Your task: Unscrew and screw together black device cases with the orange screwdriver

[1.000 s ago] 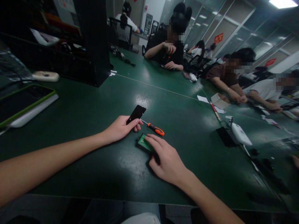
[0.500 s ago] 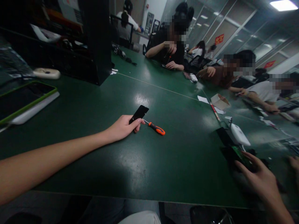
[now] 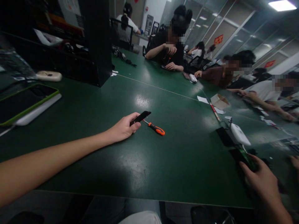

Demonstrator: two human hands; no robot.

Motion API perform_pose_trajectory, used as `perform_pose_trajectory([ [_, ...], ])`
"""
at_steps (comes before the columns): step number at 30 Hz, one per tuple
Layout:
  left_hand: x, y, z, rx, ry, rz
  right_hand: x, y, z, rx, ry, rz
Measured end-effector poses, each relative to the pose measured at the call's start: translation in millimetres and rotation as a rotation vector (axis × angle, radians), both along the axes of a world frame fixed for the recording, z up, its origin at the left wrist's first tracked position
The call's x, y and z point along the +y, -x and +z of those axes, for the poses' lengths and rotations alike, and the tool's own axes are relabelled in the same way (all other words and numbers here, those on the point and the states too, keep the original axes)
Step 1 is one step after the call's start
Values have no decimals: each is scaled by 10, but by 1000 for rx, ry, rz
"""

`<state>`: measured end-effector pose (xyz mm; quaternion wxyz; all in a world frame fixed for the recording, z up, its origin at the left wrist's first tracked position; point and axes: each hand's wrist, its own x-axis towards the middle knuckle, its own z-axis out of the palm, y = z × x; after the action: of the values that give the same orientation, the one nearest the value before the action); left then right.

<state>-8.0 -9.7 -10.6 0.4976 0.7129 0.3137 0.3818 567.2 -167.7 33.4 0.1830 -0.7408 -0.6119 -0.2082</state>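
Note:
A thin black rectangular plate (image 3: pixel 143 116) is pinched between the thumb and fingers of my left hand (image 3: pixel 122 128), tilted above the green table (image 3: pixel 187 161). Just right of those fingers, a screwdriver (image 3: pixel 157 128) with an orange and black handle lies on the table. Far to the right, my right hand (image 3: pixel 263 180) is closed on a dark flat panel with a green sheen (image 3: pixel 249 161); its exact kind is unclear. Beyond that hand are a white device with a cable (image 3: pixel 240 134) and a black flat piece (image 3: pixel 224 137).
A green-edged phone-like device (image 3: pixel 30 99) lies at the left, near a beige oval object (image 3: pixel 49 76) and a black cabinet (image 3: pixel 99 46). An open cardboard box (image 3: pixel 219 101) and paper (image 3: pixel 202 99) lie farther right. Several people sit around the table.
The black plate in my left hand has tilted flatter, now showing more of its edge. My right hand has shifted slightly right and down with the dark panel. The screwdriver stays put.

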Motion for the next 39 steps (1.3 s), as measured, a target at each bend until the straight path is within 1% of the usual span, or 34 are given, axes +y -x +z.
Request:
perform_pose_trajectory([
  [2,-13,-13,-2,-52,50,-23,39,203,24,-94,-44,-34],
  [3,-23,-20,8,-26,55,-24,66,353,37,-117,-62,-31],
  [5,-51,-29,43,46,16,-37,136,738,62,-113,-152,64],
  [7,-83,-31,81,115,-76,-76,218,1202,81,-50,-129,254],
  [8,-101,-30,96,149,-133,-107,260,1453,88,-8,-110,348],
  [12,-178,-32,102,294,-357,-273,399,2477,98,82,156,721],
  [14,-212,-38,79,294,-429,-302,455,2926,92,92,285,890],
  [15,-226,-41,66,280,-453,-295,481,3114,84,101,321,952],
  [17,-243,-39,40,255,-471,-263,529,3395,52,148,359,1019],
  [18,-248,-35,28,258,-468,-244,548,3485,28,170,365,1034],
  [20,-250,-25,10,288,-461,-207,564,3571,-30,169,372,1043],
  [24,-247,-19,-6,344,-497,-235,491,3505,-140,1,348,1016],
  [26,-242,-24,0,328,-478,-248,430,3413,-158,-57,351,999],
  [28,-232,-29,13,301,-433,-240,385,3263,-134,-55,355,965],
  [30,-220,-30,32,293,-398,-226,368,3004,-64,-37,307,888],
  [31,-215,-31,42,297,-390,-227,367,2819,-14,-43,254,823],
  [33,-208,-33,61,320,-390,-246,363,2331,99,-100,133,656],
  [35,-207,-37,75,342,-416,-281,332,1708,201,-188,60,397],
  [37,-209,-42,81,345,-451,-305,255,1030,255,-259,55,109],
  [38,-210,-45,82,342,-464,-311,201,706,258,-277,74,1],
  [39,-211,-46,82,338,-470,-313,139,415,247,-265,123,-76],
])
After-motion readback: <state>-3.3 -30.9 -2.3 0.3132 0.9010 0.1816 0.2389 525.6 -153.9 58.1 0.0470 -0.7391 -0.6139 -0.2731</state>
